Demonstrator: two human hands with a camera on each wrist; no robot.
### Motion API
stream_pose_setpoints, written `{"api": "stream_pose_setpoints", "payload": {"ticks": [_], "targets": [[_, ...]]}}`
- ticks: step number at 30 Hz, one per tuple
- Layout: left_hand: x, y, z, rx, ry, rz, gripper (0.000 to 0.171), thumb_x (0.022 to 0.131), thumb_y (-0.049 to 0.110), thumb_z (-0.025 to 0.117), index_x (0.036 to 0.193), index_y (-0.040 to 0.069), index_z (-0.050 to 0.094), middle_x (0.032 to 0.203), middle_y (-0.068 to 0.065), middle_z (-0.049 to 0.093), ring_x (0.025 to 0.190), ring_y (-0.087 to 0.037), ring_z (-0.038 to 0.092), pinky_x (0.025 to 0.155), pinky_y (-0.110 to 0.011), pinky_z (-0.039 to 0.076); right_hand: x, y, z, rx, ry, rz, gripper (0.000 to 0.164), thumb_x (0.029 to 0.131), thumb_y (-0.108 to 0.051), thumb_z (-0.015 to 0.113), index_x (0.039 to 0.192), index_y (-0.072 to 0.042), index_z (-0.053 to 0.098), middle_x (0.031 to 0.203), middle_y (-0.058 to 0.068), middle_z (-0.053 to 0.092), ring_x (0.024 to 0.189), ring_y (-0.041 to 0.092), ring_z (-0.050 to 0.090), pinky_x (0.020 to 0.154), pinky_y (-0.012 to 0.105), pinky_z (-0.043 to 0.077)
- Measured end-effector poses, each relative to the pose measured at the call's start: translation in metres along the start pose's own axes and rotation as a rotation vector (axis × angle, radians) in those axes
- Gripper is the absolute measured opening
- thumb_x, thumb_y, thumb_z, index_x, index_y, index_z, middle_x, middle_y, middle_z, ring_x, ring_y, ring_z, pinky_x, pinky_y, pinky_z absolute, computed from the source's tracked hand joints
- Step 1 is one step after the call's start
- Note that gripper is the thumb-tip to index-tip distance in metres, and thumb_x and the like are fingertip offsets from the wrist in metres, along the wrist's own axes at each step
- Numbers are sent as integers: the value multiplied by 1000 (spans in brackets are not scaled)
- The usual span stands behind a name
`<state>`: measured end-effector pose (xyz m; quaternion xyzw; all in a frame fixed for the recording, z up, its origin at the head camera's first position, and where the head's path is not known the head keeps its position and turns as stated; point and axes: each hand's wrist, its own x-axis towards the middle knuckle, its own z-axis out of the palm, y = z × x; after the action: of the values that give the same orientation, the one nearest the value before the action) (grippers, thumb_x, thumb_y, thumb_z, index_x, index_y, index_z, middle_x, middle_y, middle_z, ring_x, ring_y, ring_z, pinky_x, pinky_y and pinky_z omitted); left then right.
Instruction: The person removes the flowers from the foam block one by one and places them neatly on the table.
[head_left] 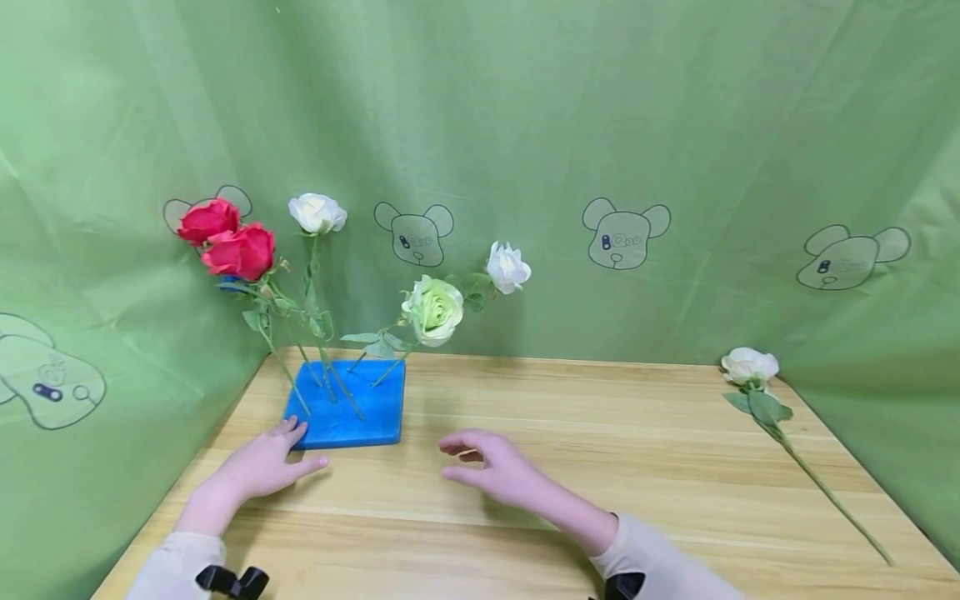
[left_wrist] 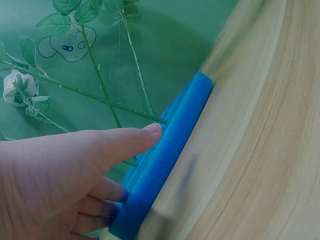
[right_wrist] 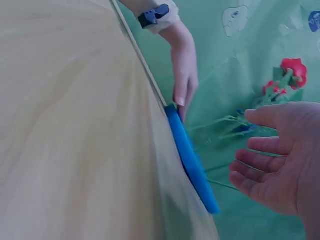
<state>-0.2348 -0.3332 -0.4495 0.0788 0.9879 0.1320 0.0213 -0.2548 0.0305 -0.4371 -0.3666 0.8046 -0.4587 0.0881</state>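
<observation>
Pale wood-grain bench (head_left: 600,425): green bear-printed cloth (head_left: 540,100) behind.
Flat blue foam-like slab (head_left: 352,431): on the bench.
Left hand (head_left: 262,462): extended fingers touching the slab's near-left corner.
Right hand (head_left: 498,468): loosely bent fingers, thumb apart, empty, right of the slab.
Pale-green artificial rose (head_left: 435,311): leans past the slab's right edge; its weight could work the stem loose.

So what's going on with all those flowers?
A person is busy with roses and a flat blue board. Their left hand touches the board's near left corner, and their right hand is empty, to the right of it. Two red roses, a pale green rose and two white roses stand up from the board, some leaning. One more white rose lies on the right side of the table.
</observation>
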Motion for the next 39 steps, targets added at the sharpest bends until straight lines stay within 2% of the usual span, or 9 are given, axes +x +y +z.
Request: {"api": "stream_pose_setpoints", "payload": {"ticks": [5, 11, 17, 27, 39], "targets": [[0, 0, 1, 2, 0, -4, 92, 88, 67, 54, 141, -8, 44, 149, -36, 33, 133, -57, 36, 105, -67, 37, 14, -3, 20, 27, -2, -1, 44, 92, -22, 67, 128, 2, 59, 128, 18, 64, 117, 31, 62, 101, 39, 52], [-1, 0, 2, -2, 3, -3, 91, 88, 65, 54, 141, -8, 44, 149, -36, 33, 134, -57, 36, 106, -67, 36, 27, -8, 43, 5, 4, -24, 42, 91, -23, 68, 127, -3, 61, 127, 15, 65, 117, 25, 62, 100, 30, 53], [-1, -1, 4, -3, 9, -3, 91, 88, 66, 54, 141, -7, 44, 148, -36, 34, 133, -57, 37, 105, -67, 37, 43, -11, 61, 10, 33, -29, 40, 91, -20, 69, 127, -3, 61, 127, 12, 65, 117, 22, 62, 99, 28, 53], [1, -2, 3, -2, -2, -9, 91, 88, 66, 55, 141, -7, 45, 148, -36, 34, 132, -57, 38, 104, -67, 38, 75, -11, 73, 92, 120, -5, 39, 93, -20, 67, 126, 1, 61, 127, 17, 64, 118, 28, 62, 102, 36, 52], [1, -2, 3, -3, -6, -9, 92, 87, 67, 55, 141, -7, 45, 148, -36, 34, 132, -57, 37, 103, -67, 38, 113, 0, 88, 185, 259, 75, 42, 93, -16, 67, 128, 4, 59, 126, 20, 64, 118, 30, 62, 100, 31, 53]]}}
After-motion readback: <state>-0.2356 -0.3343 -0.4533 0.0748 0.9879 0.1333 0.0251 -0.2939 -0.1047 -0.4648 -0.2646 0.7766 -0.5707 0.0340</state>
